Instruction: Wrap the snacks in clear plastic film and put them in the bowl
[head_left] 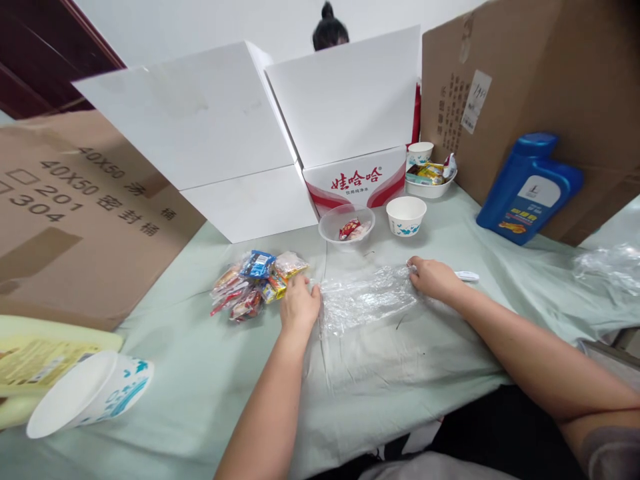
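Observation:
A sheet of clear plastic wrap (367, 299) lies flat on the pale green tablecloth (210, 373). My left hand (299, 303) pinches its left edge with curled fingers. My right hand (434, 277) holds its right edge, fingers closed on the film. A pile of several colourful snack packets (255, 281) lies just left of my left hand. A small white object (467, 275) lies right beside my right hand.
Behind the wrap stand a clear bowl with wrapped sweets (347, 227), a paper cup (406, 215), and a white bowl of packets (431, 179). White open box (280, 133), cardboard boxes, a blue jug (529, 188), a tipped paper cup (90, 395). A person's head (329, 30) shows behind the box.

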Available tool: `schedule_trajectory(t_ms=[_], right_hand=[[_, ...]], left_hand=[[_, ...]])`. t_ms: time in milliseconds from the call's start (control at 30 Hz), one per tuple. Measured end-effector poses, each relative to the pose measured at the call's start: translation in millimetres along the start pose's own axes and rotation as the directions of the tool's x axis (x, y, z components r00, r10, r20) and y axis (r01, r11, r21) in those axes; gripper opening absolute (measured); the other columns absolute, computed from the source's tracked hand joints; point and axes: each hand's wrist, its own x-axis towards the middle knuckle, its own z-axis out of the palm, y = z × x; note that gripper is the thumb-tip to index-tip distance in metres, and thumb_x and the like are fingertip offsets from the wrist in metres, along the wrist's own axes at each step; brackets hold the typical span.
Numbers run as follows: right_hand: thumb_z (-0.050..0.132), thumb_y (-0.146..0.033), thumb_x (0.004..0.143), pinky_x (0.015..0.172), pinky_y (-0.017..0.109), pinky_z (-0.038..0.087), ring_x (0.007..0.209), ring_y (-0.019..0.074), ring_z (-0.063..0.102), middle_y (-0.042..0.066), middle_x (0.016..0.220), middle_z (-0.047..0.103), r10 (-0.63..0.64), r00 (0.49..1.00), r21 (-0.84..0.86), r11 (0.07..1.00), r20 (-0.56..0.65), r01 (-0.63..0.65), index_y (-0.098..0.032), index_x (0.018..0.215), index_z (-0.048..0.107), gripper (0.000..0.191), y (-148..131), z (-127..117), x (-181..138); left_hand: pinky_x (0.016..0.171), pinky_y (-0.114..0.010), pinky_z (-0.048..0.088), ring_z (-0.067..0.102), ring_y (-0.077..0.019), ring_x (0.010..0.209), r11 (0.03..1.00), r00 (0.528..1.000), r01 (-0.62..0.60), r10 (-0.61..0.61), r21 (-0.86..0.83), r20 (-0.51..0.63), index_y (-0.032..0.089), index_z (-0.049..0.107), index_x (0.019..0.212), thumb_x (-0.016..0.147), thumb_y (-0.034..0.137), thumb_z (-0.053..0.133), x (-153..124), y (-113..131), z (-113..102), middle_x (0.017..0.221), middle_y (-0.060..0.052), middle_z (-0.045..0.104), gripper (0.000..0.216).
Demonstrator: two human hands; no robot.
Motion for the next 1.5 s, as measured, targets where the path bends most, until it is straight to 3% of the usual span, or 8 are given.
schedule_trajectory(t_ms=[200,400,567,733,900,1067,1267,1500], right_hand=[[0.043,-0.026,0.089,0.071,0.031,0.042,0.096,0.0276,0.065,0.016,0.106,0.070,-0.001,1.000,-0.039,0.999,0.009,0.002,-0.015,0.123,0.052,0.037,-3,0,-1],[0.042,-0.026,0.089,0.069,0.033,0.042,0.094,0.0298,0.065,0.017,0.104,0.070,-0.017,1.000,-0.038,0.999,0.001,0.017,-0.014,0.120,0.053,0.035,-1,2,1],[0.043,-0.027,0.089,0.069,0.032,0.042,0.094,0.0288,0.066,0.017,0.103,0.070,-0.016,1.000,-0.047,0.999,0.001,0.016,-0.015,0.120,0.054,0.034,0,4,1],[0.044,-0.027,0.090,0.071,0.032,0.043,0.095,0.0278,0.065,0.016,0.105,0.070,-0.013,1.000,-0.049,0.999,0.002,0.013,-0.015,0.121,0.054,0.035,-2,5,1],[0.045,-0.027,0.089,0.075,0.035,0.045,0.099,0.0307,0.064,0.017,0.109,0.068,0.056,0.998,-0.061,0.997,-0.011,-0.057,-0.014,0.122,0.055,0.036,13,-9,3],[0.039,-0.024,0.093,0.081,0.037,0.046,0.101,0.0291,0.064,0.017,0.116,0.066,0.085,0.972,-0.019,0.996,-0.218,-0.092,-0.014,0.123,0.057,0.036,14,-27,-7],[0.048,-0.044,0.092,0.112,0.044,0.025,0.136,0.0295,0.036,0.014,0.145,0.045,-0.580,0.810,-0.006,0.813,-0.084,0.582,-0.015,0.138,0.049,0.054,-25,11,-21],[0.041,-0.074,0.083,0.111,0.064,0.006,0.144,0.0420,0.005,0.020,0.157,0.017,-0.555,0.832,0.006,0.832,0.033,0.555,-0.011,0.150,0.027,0.093,-18,29,-17]], left_hand=[[0.086,-0.033,0.044,0.059,-0.0249,0.096,0.921,0.918,-0.388,0.384,-0.030,-0.100,0.020,0.060,0.090,0.087,0.018,0.048,-11,15,1,0.093,-0.009,0.064,0.013],[0.072,-0.036,0.046,0.062,-0.0277,0.085,0.983,0.984,-0.146,0.134,0.108,0.116,0.019,0.062,0.098,0.083,0.011,0.049,-6,4,8,0.094,-0.012,0.063,0.021],[0.085,-0.043,0.045,0.057,-0.0330,0.103,0.979,0.979,-0.151,0.167,0.140,-0.114,0.016,0.066,0.097,0.080,0.006,0.047,-8,7,-3,0.106,-0.017,0.060,0.027],[0.109,-0.042,0.033,0.046,-0.0268,0.127,0.797,0.796,-0.589,0.600,-0.133,0.073,0.019,0.060,0.120,0.089,0.021,0.048,-23,33,8,0.130,-0.011,0.057,0.033],[0.116,-0.057,0.010,0.013,-0.0313,0.146,0.740,0.630,-0.629,0.665,-0.239,0.402,0.026,0.034,0.146,0.087,0.051,0.053,-35,39,26,0.157,-0.008,0.026,0.067],[0.116,-0.057,0.005,0.009,-0.0317,0.147,0.741,0.617,-0.622,0.662,-0.252,0.425,0.028,0.032,0.147,0.085,0.059,0.051,-36,38,26,0.159,-0.009,0.020,0.072],[0.116,-0.057,0.003,0.006,-0.0311,0.147,0.745,0.595,-0.626,0.648,-0.232,0.476,0.029,0.027,0.149,0.083,0.061,0.054,-26,28,23,0.160,-0.008,0.015,0.078],[0.115,-0.056,0.009,0.009,-0.0342,0.146,0.882,0.752,-0.468,0.434,-0.062,0.496,0.025,0.034,0.145,0.074,0.056,0.067,-7,0,-7,0.159,-0.012,0.017,0.084]])
